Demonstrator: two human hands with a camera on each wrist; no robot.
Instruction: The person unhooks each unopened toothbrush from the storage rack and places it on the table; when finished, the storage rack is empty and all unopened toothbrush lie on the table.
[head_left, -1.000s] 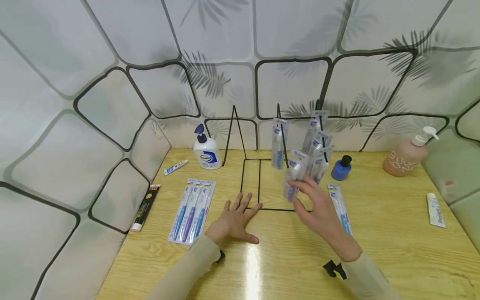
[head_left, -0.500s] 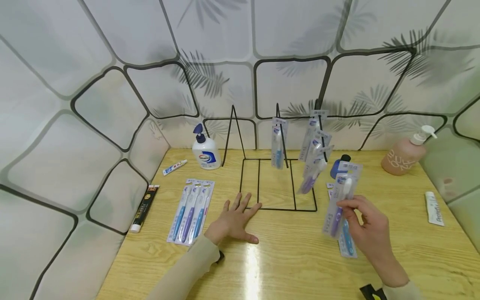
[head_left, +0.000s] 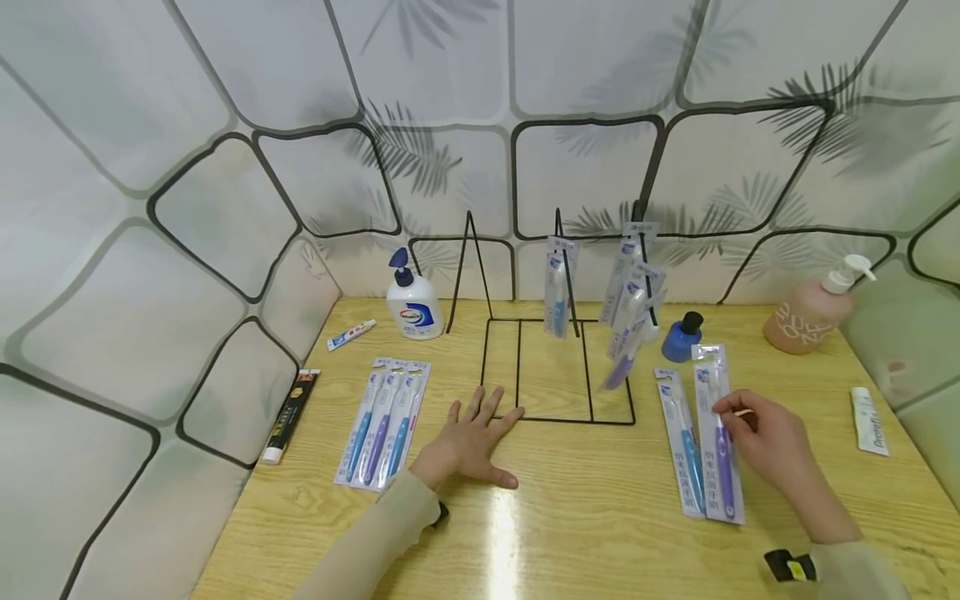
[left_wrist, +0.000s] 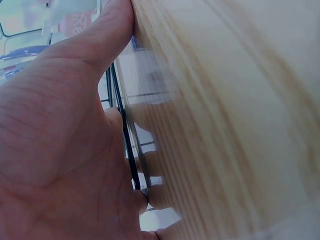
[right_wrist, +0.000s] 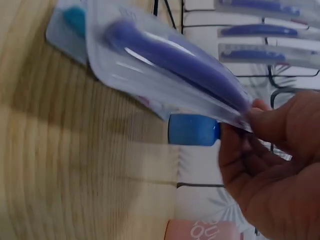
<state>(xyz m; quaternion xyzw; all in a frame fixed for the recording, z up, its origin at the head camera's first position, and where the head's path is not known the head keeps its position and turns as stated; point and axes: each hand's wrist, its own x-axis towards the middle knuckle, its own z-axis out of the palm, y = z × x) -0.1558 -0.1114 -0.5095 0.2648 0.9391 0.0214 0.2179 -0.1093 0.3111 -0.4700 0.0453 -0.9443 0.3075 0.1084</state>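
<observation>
Thumb and fingers of my right hand [head_left: 768, 433] pinch the edge of a packaged purple toothbrush [head_left: 723, 467]. In the right wrist view its clear blister pack [right_wrist: 175, 65] tilts close over the table. Just left of it lies a packaged blue toothbrush [head_left: 686, 454]. My left hand [head_left: 472, 442] rests spread on the table, fingertips at the front bar of a black wire rack [head_left: 555, 419]. One packaged blue toothbrush [head_left: 557, 292] hangs on the rack's middle hook, and several packs [head_left: 630, 308] hang on the right hook.
Three packaged toothbrushes [head_left: 382, 425] lie at left, near a black toothpaste tube [head_left: 290, 417] and a small tube [head_left: 351, 334]. A white pump bottle [head_left: 415, 308] stands behind. At right are a blue bottle [head_left: 681, 340], a pink pump bottle [head_left: 806, 317] and a white tube [head_left: 870, 421].
My right hand has taken the packaged purple toothbrush from the rack's middle hook and brought it right and down beside the blue one on the table. My left hand has stayed put.
</observation>
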